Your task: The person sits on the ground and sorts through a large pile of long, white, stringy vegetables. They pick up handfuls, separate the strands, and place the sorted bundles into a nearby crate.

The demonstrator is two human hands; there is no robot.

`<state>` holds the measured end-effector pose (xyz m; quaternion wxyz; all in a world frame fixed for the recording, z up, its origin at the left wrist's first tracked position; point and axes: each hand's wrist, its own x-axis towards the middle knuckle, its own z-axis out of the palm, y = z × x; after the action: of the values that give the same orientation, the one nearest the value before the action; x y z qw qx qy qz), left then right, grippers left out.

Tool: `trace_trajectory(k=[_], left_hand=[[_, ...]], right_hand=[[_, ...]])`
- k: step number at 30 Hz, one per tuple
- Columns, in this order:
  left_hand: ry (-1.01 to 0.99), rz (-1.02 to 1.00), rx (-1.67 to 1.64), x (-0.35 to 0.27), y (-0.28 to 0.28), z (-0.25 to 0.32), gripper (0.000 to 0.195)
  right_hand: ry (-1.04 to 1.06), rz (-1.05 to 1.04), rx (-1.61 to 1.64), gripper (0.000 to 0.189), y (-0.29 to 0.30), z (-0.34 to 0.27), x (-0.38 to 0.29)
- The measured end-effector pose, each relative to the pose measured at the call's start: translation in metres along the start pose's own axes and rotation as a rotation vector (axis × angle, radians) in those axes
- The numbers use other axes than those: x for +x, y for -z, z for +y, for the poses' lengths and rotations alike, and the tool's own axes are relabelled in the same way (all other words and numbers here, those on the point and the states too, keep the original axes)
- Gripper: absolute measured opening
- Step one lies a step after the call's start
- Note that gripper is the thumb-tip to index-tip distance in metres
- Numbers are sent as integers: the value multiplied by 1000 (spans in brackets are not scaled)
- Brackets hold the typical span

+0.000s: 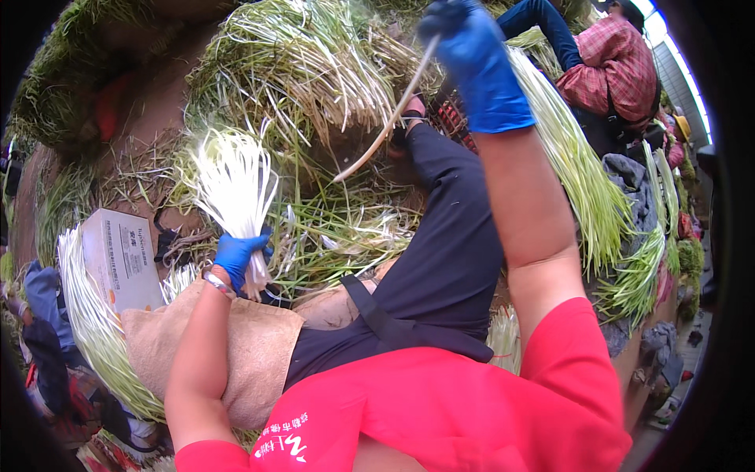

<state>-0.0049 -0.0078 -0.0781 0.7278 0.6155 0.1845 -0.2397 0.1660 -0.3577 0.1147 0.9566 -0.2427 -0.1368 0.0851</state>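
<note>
My left hand (239, 253), in a blue glove with a bracelet at the wrist, grips a bundle of white leafy-vegetable stalks (233, 183) by its narrow end. The bundle fans out above the fist. My right hand (492, 74), also blue-gloved, is raised at the top and blurred, its fingertips dark. From it a long, pale, curved stalk (392, 121) hangs down to the left. Beyond lies a large heap of green-topped stalks (354, 82) with pale ends towards me. Trimmed leaves and scraps (336, 236) litter the ground between my legs.
To the left, a printed carton (127, 253) stands beside a row of white-and-green stalks (88, 312). Tan cloth (236, 348) covers my left thigh. Long stalks (566, 159) lie at right, near a red crate (451, 115). A person in a checked shirt (619, 71) sits at upper right.
</note>
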Motion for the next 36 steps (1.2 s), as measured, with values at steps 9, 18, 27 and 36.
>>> trace_trajectory(k=[9, 18, 27, 36], left_hand=[[-187, -297, -292, -45, -37, 52, 40], [-49, -261, -300, -38, -46, 47, 45], [-581, -83, -997, -39, 12, 121, 40], [-230, 111, -903, -26, -19, 81, 44]], right_hand=[[-325, 344, -6, 19, 3, 166, 6], [-527, 316, -488, 25, 20, 250, 28], [-11, 584, -1949, 24, 158, 161, 55], [-256, 567, -1818, 15, 143, 154, 43]])
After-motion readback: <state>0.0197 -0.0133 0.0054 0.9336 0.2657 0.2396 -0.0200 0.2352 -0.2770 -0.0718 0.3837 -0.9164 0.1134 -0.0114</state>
